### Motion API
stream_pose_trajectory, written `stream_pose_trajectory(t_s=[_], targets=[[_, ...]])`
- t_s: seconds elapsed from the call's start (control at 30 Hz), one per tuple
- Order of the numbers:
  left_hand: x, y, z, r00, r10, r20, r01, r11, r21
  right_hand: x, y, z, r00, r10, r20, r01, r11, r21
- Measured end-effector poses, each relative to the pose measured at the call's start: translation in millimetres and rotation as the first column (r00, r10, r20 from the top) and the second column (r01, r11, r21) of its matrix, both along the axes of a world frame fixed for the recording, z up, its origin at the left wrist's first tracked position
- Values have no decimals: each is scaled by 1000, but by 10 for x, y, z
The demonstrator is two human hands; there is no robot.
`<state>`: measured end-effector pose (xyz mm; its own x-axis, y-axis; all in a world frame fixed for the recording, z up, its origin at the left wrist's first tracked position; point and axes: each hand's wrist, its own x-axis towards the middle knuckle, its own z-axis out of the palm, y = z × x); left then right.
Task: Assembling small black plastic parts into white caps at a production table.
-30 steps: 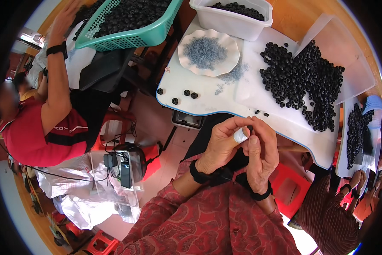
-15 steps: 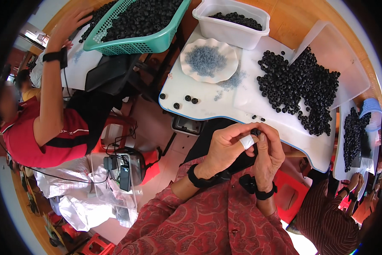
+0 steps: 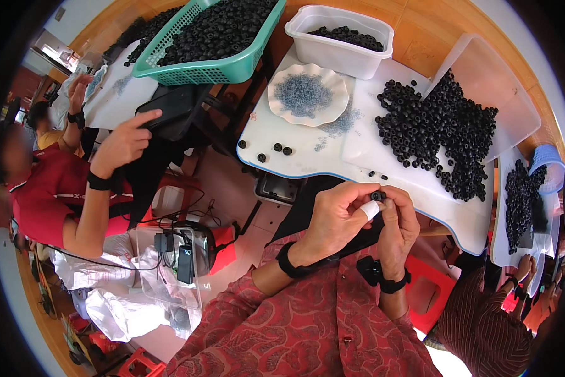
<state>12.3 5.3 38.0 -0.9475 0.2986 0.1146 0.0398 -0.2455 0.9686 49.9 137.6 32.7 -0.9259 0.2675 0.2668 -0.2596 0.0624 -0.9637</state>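
A small round black part (image 3: 377, 196) with a hole in its middle is pinched between the fingertips of both my hands, just off the table's near edge. My left hand (image 3: 336, 215), with white wrapping on its thumb, grips it from the left. My right hand (image 3: 398, 225) closes on it from the right. Two smaller black pieces (image 3: 371, 173) lie on the white table (image 3: 295, 147) just beyond my fingers. A big heap of black round parts (image 3: 449, 129) spreads at the right. Several single black parts (image 3: 278, 147) stand near the left edge.
A fluted white plate (image 3: 276, 105) holds small clear grey pieces, some spilled beside it. Behind it stands a white tub (image 3: 339, 53) of black parts. A clear bin (image 3: 515, 94) lies tipped at the heap. At the left, a co-worker (image 3: 68, 195) sits near a green basket (image 3: 210, 70).
My hands stay in nearly the same place; the black part has turned so its hole shows. The co-worker's near arm has come down from beside the green basket, hand pointing over a dark box.
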Motion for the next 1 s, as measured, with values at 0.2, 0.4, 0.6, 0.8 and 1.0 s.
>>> stream_pose_trajectory(t_s=[0.2,0.4,0.6,0.8,1.0], targets=[[15,-19,76,995,19,-94,-31,991,-131,20,73,-29,998,22,63,-16,995,-95],[2,0,38,981,17,-191,-48,986,-158,7,119,-66,997,34,70,-26,992,-120],[-71,-69,107,974,-207,93,207,978,6,15,205,-128,989,137,45,-115,938,-328],[-223,-58,15,867,-416,273,357,902,241,-7,229,-56,983,184,21,-160,898,-410],[-617,27,28,792,-460,401,376,885,273,-9,250,-94,981,110,159,-32,902,-430]])
